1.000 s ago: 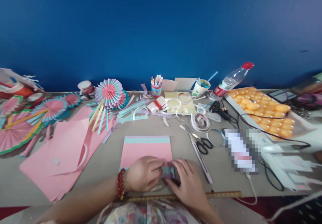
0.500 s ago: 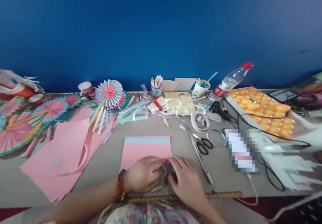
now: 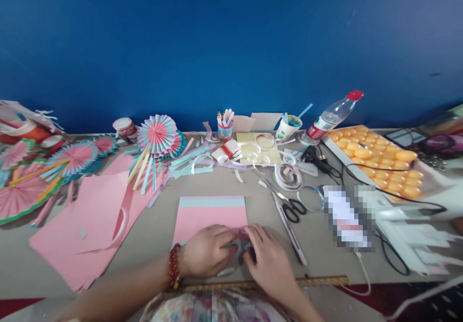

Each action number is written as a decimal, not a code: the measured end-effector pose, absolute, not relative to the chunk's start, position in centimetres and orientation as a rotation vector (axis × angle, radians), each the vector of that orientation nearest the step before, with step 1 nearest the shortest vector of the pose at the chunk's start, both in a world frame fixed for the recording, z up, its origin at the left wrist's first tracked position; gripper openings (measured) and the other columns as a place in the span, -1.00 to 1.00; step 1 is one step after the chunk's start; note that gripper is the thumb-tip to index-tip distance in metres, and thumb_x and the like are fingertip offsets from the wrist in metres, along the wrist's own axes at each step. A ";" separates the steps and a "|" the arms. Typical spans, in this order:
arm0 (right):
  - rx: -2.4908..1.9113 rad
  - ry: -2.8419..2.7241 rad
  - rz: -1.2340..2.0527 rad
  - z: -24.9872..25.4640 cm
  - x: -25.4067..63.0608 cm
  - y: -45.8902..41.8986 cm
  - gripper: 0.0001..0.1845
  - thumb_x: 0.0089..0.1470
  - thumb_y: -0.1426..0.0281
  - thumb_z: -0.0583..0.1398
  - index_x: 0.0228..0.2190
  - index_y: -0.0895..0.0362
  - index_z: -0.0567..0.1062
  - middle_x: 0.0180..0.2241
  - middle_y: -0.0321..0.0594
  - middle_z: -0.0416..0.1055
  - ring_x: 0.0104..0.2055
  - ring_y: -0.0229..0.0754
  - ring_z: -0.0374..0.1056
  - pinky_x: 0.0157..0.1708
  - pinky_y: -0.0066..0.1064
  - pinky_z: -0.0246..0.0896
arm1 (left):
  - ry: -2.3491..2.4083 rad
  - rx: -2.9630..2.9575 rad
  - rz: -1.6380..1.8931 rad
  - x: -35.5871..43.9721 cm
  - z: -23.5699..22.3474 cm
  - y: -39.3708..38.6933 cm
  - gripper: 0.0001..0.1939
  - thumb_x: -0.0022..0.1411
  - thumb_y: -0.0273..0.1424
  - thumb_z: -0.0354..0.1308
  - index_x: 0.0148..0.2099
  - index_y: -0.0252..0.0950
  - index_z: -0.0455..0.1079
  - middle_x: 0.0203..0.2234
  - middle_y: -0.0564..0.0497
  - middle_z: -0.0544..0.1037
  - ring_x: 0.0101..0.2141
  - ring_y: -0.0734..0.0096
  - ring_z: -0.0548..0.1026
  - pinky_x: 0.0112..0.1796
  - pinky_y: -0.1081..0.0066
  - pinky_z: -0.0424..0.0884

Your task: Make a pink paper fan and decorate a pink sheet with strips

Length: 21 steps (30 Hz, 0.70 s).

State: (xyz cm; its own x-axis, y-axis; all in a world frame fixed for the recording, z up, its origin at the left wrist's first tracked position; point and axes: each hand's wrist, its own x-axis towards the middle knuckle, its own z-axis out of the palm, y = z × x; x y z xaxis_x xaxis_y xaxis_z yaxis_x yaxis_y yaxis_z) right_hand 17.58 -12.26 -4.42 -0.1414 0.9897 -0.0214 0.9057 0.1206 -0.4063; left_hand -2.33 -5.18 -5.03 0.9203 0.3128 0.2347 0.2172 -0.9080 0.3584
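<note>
A pink sheet of paper [image 3: 211, 219] with pale blue and lilac bands along its far edge lies flat in front of me. My left hand [image 3: 210, 252], a red bead bracelet at its wrist, curls its fingers over the near part of this paper. Across from it, my right hand [image 3: 269, 259] has bent fingers and thumb at the near right corner. The two hands almost meet, and both appear to grip the paper's near edge, which they mostly hide. A small whitish piece [image 3: 226, 272] lies just below them.
Right of the paper lie a craft knife [image 3: 289, 230] and black-handled scissors [image 3: 293, 208]. Farther back are a tape roll [image 3: 288, 176], a tilted bottle [image 3: 331, 119] and a glue gun [image 3: 316, 160]. Pink sheets [image 3: 97, 211] and folded paper fans [image 3: 157, 133] are at left. A ruler [image 3: 321, 280] lines the near edge.
Both hands remain at the near part of the pink paper. My right thumb has shifted very slightly to the right; the objects around have not moved.
</note>
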 end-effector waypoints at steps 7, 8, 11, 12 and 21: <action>-1.697 -2.092 0.570 -4.6 18.8 -12.9 -0.55 0.01 0.56 0.06 -0.02 0.14 0.34 -0.07 -0.05 0.42 -0.07 -0.03 0.39 -0.11 -0.21 0.33 | 0.325 2.789 0.371 -2.5 -4.6 -4.7 -0.82 0.31 -0.45 -0.03 -0.13 -0.31 0.37 -0.10 -0.14 0.47 -0.18 0.27 0.45 -0.10 0.30 0.40; -1.676 -2.091 0.569 -4.7 18.9 -13.0 -0.56 0.02 0.56 0.06 -0.02 0.13 0.34 -0.07 -0.05 0.42 -0.05 -0.03 0.39 -0.10 -0.21 0.33 | 0.320 2.800 0.354 -2.5 -4.7 -4.7 -0.83 0.33 -0.44 -0.04 -0.15 -0.31 0.37 -0.10 -0.14 0.47 -0.19 0.28 0.45 -0.12 0.31 0.40; -1.633 -2.096 0.562 -4.8 19.5 -13.0 -0.55 0.05 0.54 0.06 0.01 0.14 0.33 -0.04 -0.03 0.42 -0.01 -0.03 0.38 -0.06 -0.21 0.34 | 0.362 2.826 0.352 -2.3 -5.1 -4.8 -0.81 0.39 -0.42 -0.06 -0.13 -0.30 0.38 -0.09 -0.11 0.48 -0.18 0.28 0.46 -0.12 0.31 0.40; -1.623 -2.102 0.565 -4.9 19.7 -13.0 -0.54 0.05 0.54 0.06 0.02 0.14 0.32 -0.03 -0.02 0.41 0.00 -0.03 0.38 -0.05 -0.20 0.33 | 0.392 2.824 0.365 -2.2 -5.2 -4.8 -0.80 0.40 -0.41 -0.06 -0.10 -0.30 0.38 -0.08 -0.10 0.49 -0.16 0.28 0.47 -0.11 0.31 0.40; -1.581 -2.199 0.571 -3.8 20.4 -8.6 -0.57 0.12 0.51 0.07 0.05 0.12 0.31 0.02 -0.04 0.40 0.04 -0.04 0.35 0.00 -0.18 0.29 | 0.707 2.868 0.379 -3.4 -3.9 -1.4 -0.73 0.45 -0.39 -0.10 0.10 -0.22 0.32 0.00 -0.08 0.48 -0.01 0.25 0.41 0.00 0.21 0.37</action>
